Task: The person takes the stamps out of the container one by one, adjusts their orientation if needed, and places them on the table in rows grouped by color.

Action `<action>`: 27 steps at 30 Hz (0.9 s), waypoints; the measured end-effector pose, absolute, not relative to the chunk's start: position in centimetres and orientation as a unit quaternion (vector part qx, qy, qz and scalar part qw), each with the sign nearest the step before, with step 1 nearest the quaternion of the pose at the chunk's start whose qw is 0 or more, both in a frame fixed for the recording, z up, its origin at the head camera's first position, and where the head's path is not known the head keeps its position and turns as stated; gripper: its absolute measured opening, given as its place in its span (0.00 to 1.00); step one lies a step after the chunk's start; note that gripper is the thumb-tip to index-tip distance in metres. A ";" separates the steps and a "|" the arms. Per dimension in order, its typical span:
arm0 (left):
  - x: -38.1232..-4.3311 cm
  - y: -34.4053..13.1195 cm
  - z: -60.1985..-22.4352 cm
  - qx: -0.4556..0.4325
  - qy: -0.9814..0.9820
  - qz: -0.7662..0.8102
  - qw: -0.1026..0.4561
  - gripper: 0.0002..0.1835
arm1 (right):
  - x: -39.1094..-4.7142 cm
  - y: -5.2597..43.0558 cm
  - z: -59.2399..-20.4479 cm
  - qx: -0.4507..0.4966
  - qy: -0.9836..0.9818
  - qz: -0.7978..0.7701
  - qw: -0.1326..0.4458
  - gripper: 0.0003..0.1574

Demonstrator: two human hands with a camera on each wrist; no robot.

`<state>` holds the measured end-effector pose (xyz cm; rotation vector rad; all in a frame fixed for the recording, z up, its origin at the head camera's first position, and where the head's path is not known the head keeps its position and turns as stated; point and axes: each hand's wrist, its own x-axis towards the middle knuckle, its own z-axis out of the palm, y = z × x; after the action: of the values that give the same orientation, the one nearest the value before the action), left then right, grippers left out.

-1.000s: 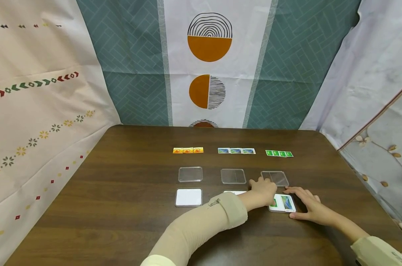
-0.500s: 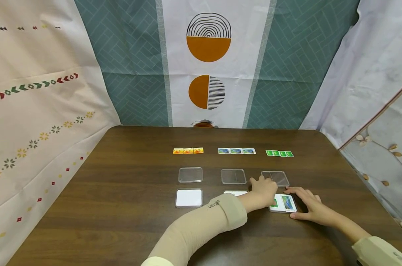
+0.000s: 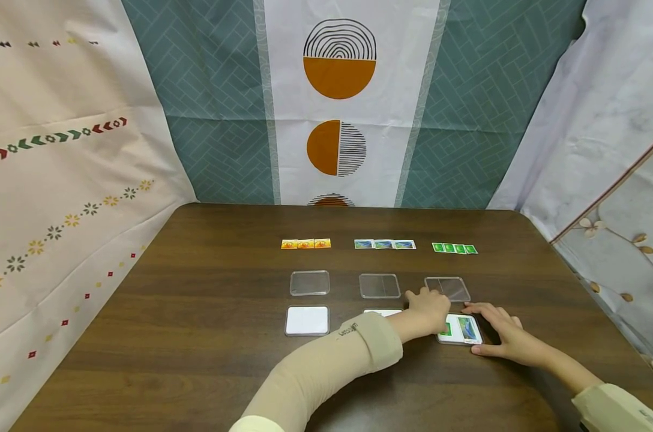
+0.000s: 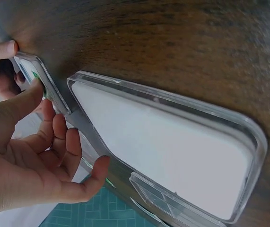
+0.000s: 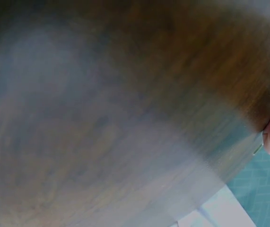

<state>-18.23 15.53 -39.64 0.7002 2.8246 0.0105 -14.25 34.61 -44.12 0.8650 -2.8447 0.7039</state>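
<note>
Near the right of the table lies a shallow clear case with a white insert (image 3: 453, 336). A small blue picture card (image 3: 468, 329) lies on its right part. On its left part is a small green card (image 3: 445, 330), partly hidden by my left hand (image 3: 428, 312). The thumb and index finger of that hand (image 4: 35, 151) close on the green card in the left wrist view, with the other fingers loosely bent. My right hand (image 3: 507, 336) holds the case's right end, thumb at the near corner and index finger at the far one.
Clear lids (image 3: 309, 282), (image 3: 379, 286), (image 3: 449, 288) lie behind the cases. Another white-filled case (image 3: 307, 320) sits left; my left arm partly covers the middle one (image 3: 383, 312). Rows of orange cards (image 3: 306, 243), blue cards (image 3: 384, 244) and green cards (image 3: 454, 248) lie at the back.
</note>
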 end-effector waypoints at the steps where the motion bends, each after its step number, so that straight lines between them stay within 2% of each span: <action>1: -18.2 15.5 -39.6 0.238 0.964 0.002 0.119 0.14 | -14.3 34.6 -44.1 0.283 -0.930 0.230 0.043 0.42; 11: -18.2 15.5 -39.6 0.234 0.962 -0.004 0.138 0.11 | -14.3 34.6 -44.2 0.282 -0.931 0.226 0.046 0.42; 16: -18.3 15.4 -39.7 0.239 0.962 0.002 0.130 0.13 | -14.3 34.7 -44.3 0.284 -0.930 0.227 0.048 0.42; 27: -18.8 14.8 -39.6 0.260 0.958 0.013 0.120 0.10 | -14.3 34.7 -44.3 0.285 -0.930 0.225 0.051 0.42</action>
<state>-18.80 14.78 -39.61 0.7599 2.8005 0.0379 -14.29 34.67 -44.31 0.8671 -2.8310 0.6834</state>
